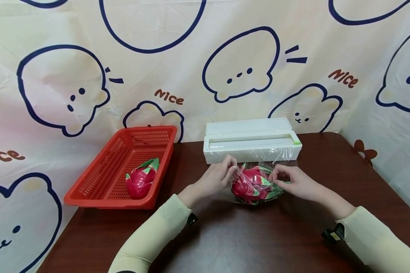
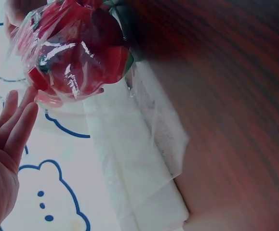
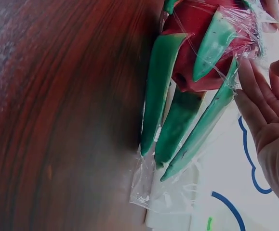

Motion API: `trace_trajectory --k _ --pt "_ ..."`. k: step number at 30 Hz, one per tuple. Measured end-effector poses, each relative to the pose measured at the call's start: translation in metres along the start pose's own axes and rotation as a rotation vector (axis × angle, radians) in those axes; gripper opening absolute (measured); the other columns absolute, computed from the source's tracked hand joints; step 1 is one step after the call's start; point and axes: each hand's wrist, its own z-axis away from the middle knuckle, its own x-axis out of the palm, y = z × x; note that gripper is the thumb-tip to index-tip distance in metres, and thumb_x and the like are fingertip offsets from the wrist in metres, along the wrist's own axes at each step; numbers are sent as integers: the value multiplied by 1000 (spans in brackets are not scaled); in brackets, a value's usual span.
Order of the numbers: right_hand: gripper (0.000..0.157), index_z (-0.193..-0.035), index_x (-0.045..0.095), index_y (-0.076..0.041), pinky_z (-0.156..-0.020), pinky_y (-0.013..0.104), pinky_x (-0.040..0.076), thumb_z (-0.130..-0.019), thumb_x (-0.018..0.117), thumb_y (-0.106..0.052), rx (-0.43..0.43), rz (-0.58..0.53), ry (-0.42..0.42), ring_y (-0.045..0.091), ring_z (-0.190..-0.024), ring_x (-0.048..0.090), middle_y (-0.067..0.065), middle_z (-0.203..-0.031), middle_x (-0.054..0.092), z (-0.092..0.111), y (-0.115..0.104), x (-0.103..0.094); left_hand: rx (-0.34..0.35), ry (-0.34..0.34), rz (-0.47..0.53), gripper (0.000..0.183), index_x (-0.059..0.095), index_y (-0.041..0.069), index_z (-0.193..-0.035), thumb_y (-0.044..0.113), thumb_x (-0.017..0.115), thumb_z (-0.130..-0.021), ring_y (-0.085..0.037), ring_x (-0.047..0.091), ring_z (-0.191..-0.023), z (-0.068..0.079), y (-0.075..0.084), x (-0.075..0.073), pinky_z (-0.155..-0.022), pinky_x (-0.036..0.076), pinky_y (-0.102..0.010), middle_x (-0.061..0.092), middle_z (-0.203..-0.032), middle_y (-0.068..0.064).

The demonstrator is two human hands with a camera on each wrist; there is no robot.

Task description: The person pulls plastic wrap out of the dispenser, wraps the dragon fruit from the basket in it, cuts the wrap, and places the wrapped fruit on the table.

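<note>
A dragon fruit, pink-red with green scales, lies in clear cling film on the table before both hands. At its left side my left hand pinches film up from the fruit with bent fingers. My right hand works at the other side, finger and thumb on the film beside the green leaf tips. In the left wrist view, shiny wrap stretches over the fruit's red body, and the left fingertips touch its edge. Loose film trails past the leaves in the right wrist view.
Behind the fruit stands a white cling film box, lid raised, film hanging over its front. A red plastic basket at the left holds another dragon fruit. A patterned cloth hangs behind the dark brown table.
</note>
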Motion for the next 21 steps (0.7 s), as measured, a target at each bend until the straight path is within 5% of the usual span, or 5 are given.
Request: trace_trajectory --k 9,21 --pt "11 -92 63 -15 -75 26 52 -93 65 -3 2 4 16 13 -83 62 -6 -90 64 -2 3 4 -18 20 70 7 53 7 -102 15 52 -102 -7 61 -75 -5 -3 5 -65 49 -19 65 -87 2" --pt "23 -87 66 -21 -66 27 52 -81 78 -3 -41 78 52 10 -72 58 -12 -79 61 -7 4 10 -28 7 40 3 62 8 -96 10 64 -95 -8 57 -78 -9 -8 14 -70 51 -28 61 -89 1"
